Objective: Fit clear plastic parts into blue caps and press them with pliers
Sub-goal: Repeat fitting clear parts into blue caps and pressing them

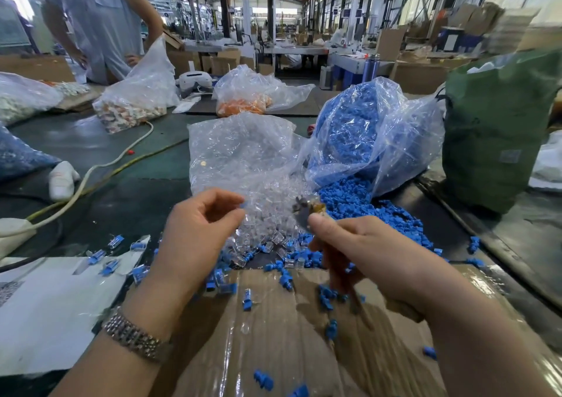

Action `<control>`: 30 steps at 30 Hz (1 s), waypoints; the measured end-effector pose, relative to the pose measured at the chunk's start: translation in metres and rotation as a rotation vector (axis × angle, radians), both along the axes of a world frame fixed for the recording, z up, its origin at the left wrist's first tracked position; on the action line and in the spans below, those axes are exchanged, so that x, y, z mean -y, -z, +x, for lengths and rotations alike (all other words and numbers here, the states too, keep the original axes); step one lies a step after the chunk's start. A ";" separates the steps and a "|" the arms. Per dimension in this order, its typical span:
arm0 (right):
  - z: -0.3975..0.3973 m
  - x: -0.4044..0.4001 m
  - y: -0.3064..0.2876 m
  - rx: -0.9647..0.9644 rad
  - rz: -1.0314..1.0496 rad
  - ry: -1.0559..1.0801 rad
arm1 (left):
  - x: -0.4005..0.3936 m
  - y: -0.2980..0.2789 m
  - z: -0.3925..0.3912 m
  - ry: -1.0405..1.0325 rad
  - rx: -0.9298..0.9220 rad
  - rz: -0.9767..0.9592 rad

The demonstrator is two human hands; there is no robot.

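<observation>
Step in hand: pressing. Your left hand (pixel 200 229), mid-frame, pinches a small blue cap (pixel 242 204), clear part apparently fitted. Your right hand (pixel 362 253) grips the pliers (pixel 307 211), tips just right of the cap. Next: seat the cap between the jaws, squeeze.

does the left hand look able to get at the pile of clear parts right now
Probably yes: the left hand hovers right beside the clear parts spilling from their bag, nothing between them. It seems to pinch a small piece already, blurred.
</observation>
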State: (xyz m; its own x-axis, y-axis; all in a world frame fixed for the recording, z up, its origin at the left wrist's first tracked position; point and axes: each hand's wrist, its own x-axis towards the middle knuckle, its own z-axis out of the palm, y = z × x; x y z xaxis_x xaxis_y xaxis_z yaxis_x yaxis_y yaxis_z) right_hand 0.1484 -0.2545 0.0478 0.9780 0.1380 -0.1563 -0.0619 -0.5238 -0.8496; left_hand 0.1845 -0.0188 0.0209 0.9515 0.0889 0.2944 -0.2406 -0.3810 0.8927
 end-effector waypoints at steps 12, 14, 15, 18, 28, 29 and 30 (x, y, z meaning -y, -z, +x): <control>0.021 0.010 0.028 0.078 -0.907 0.263 | 0.034 0.018 -0.006 0.322 0.161 0.735; 0.021 0.007 0.029 0.051 -0.917 0.255 | 0.041 0.024 -0.005 0.361 0.146 0.777; 0.021 0.006 0.030 0.040 -0.924 0.251 | 0.044 0.026 -0.004 0.360 0.143 0.789; 0.020 0.003 0.029 0.021 -0.933 0.248 | 0.050 0.027 -0.003 0.338 0.161 0.812; 0.020 -0.003 0.027 0.299 -0.807 0.160 | 0.041 0.019 -0.005 0.306 -0.016 0.412; 0.021 -0.007 0.027 0.337 -0.803 0.104 | 0.038 0.017 -0.005 0.311 -0.055 0.350; 0.022 -0.010 0.028 0.350 -0.816 0.049 | 0.035 0.016 -0.004 0.315 -0.091 0.286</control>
